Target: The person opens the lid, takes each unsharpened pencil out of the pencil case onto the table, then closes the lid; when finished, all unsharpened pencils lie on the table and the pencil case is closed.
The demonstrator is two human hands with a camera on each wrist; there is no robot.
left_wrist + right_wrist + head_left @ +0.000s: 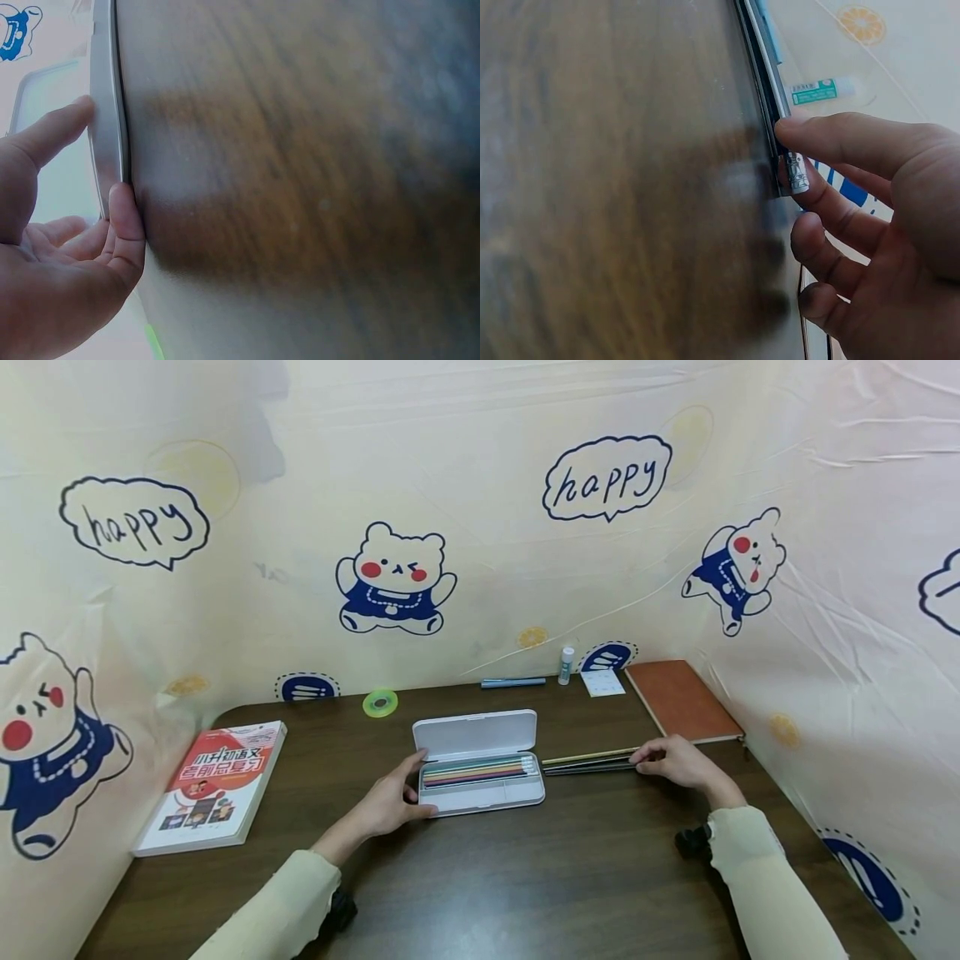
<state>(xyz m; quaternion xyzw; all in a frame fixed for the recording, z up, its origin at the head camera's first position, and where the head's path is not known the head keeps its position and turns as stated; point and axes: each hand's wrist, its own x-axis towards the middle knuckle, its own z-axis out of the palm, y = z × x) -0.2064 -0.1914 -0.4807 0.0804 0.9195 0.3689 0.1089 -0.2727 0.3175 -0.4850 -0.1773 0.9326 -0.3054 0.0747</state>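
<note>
A white pencil case (480, 806) lies with its lid raised toward the back of the table, several coloured pencils (472, 772) lined up inside. My left hand (387, 797) grips the case's left end, the thumb along its front edge. To the right of the case, several dark and yellowish pencils (588, 762) lie side by side, pointing at its right end. My right hand (678, 762) pinches the far right end of a pencil between thumb and index finger. Close up in the right wrist view, a silver pencil ferrule (795, 171) shows beside the fingertips.
A red and white book (213, 785) lies at left. Along the back are a green tape roll (380, 703), a blue pen (513, 682), a glue stick (566, 666) and a pale card (602, 682). A brown notebook (684, 700) lies at back right.
</note>
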